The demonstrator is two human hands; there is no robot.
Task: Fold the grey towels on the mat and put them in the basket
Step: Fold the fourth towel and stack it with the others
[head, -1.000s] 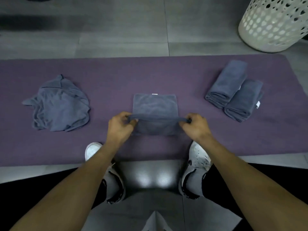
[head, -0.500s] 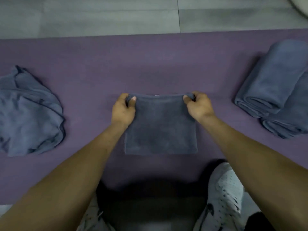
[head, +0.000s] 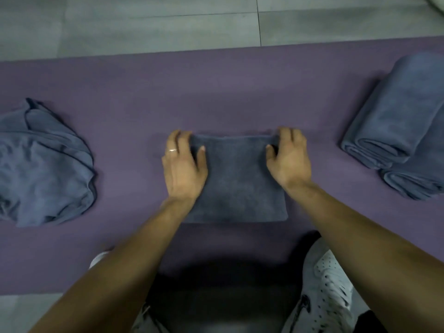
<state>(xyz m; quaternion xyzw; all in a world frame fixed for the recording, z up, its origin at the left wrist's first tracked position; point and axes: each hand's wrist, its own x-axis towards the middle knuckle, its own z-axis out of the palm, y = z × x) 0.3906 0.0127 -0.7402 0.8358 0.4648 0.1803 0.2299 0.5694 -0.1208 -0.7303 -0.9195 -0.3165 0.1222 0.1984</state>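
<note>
- Our left hand (head: 183, 164) lies on the left side of the folded towel (head: 236, 181), fingers nearly straight, thumb laid across the cloth. It presses rather than grips, and there is a ring on one finger.
- Our right hand (head: 288, 159) mirrors it on the right side: fingers reach over the far edge and the thumb rests on top. We cannot tell if the fingertips tuck under the edge.
- A second ago we pinched the near edge and held it up; half a second ago we had carried it to the far edge. Now the pinch is released and both hands flatten the fold.
- We judge this fold done, and the towel is ready for another fold or to be set aside.
- The towel sits mid-mat (head: 216, 92), a neat, thick, dark grey rectangle with a soft nap.
- The mat is a matte purple with a fine grain.
- On the right lie two finished towels (head: 403, 121) as plump rolls, touching each other.
- On the left is a crumpled heap (head: 45, 167), loose and creased, not yet folded.
- The basket (head: 438, 1) barely shows at the top right corner, well apart.
</note>
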